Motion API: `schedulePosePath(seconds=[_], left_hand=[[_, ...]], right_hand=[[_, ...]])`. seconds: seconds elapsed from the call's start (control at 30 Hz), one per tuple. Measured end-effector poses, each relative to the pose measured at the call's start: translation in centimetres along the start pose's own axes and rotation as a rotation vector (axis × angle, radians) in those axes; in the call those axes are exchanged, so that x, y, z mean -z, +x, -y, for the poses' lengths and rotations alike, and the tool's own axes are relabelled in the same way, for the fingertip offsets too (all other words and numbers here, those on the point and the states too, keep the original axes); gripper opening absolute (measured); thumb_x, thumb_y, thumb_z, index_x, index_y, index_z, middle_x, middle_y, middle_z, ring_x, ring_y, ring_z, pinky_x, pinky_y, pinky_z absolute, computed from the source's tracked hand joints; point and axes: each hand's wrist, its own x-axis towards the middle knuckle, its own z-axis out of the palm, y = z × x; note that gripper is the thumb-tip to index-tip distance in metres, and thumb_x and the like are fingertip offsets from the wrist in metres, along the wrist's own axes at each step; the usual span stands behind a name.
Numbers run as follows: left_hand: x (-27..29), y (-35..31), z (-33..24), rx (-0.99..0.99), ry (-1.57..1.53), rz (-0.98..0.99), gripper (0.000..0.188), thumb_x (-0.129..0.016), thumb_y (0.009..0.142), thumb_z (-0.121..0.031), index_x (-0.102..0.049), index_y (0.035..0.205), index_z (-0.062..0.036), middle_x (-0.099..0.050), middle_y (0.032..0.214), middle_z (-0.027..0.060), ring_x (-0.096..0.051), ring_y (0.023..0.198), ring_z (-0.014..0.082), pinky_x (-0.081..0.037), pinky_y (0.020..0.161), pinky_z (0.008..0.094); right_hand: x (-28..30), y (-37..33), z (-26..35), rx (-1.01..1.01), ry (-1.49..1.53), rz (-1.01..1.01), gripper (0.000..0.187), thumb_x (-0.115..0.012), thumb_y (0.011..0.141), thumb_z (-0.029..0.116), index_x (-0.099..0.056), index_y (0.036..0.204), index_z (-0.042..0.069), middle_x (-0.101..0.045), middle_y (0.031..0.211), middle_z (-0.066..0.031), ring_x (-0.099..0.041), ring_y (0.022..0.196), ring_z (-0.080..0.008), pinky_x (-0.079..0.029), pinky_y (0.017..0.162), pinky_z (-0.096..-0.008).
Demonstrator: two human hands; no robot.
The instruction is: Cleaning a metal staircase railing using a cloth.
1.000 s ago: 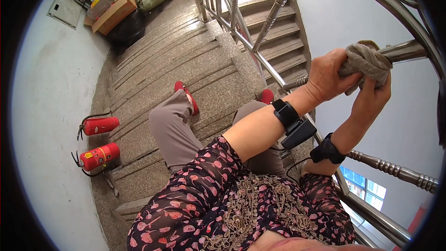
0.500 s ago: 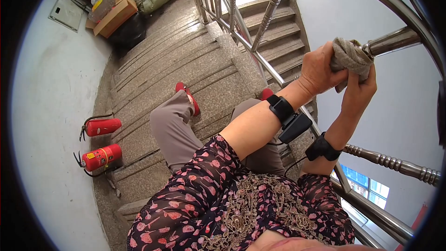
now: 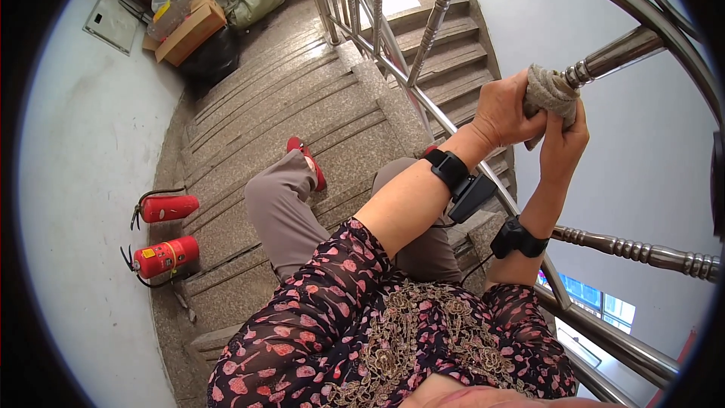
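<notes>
A grey-beige cloth is wrapped around an upright metal baluster of the stair railing. My left hand grips the cloth from its left side, fingers curled into the fabric. On the other side my right hand is closed on the same cloth, just below and right of the left. Both hands sit close together, and the part of the baluster inside the cloth is hidden. Each forearm wears a black strap; the left one carries a black box-shaped device.
A curved metal handrail runs at the upper right. Another baluster stands nearer me. Stone steps lie beneath my legs. Two red fire extinguishers stand by the left wall; a cardboard box and sacks lie at the far left.
Both hands and the cloth have slid along the baluster, toward the left in the view and away from the handrail. More of the bare baluster shows between cloth and handrail.
</notes>
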Motion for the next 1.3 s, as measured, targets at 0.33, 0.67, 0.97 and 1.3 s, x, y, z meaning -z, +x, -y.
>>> schedulePosePath(seconds=[0.33,0.67,0.97,1.3], left_hand=[[0.0,-0.3,-0.1,-0.009,-0.029,0.011,0.030,-0.065,0.071,-0.028,-0.054,0.090,-0.0078,-0.059,0.078,0.0139,-0.060,0.075,0.0366,-0.050,0.065,0.0429],[0.6,-0.1,0.3,-0.108,0.245,0.014,0.033,-0.072,0.066,-0.029,-0.054,0.085,-0.0085,-0.059,0.072,0.0115,-0.059,0.070,0.0334,-0.048,0.063,0.0428],[0.8,-0.1,0.5,-0.160,0.354,0.040,0.035,-0.071,0.065,-0.032,-0.053,0.081,-0.0064,-0.058,0.074,0.0106,-0.055,0.073,0.0308,-0.043,0.071,0.0407],[1.8,-0.1,1.1,0.081,-0.127,0.179,0.047,-0.067,0.067,-0.023,-0.060,0.106,0.0001,-0.063,0.089,0.0168,-0.061,0.084,0.0322,-0.049,0.079,0.0387]], right_hand=[[0.3,-1.3,-3.0,0.114,-0.091,-0.058,0.028,-0.057,0.094,0.014,-0.057,0.116,-0.004,-0.060,0.084,-0.0018,-0.051,0.073,-0.0062,-0.044,0.062,-0.0228],[0.7,-1.7,-1.8,0.042,0.005,0.027,0.036,-0.060,0.089,0.003,-0.055,0.124,-0.001,-0.063,0.108,-0.0083,-0.059,0.095,-0.0126,-0.049,0.082,-0.0268],[-0.2,-1.3,-1.2,0.031,0.139,0.017,0.032,-0.061,0.092,0.013,-0.059,0.120,-0.001,-0.065,0.100,-0.0074,-0.058,0.090,-0.0114,-0.047,0.080,-0.0266],[-1.1,-0.9,-2.7,0.019,0.179,-0.003,0.028,-0.051,0.098,0.020,-0.062,0.109,-0.003,-0.063,0.084,-0.0038,-0.052,0.078,-0.0087,-0.045,0.070,-0.0268]])
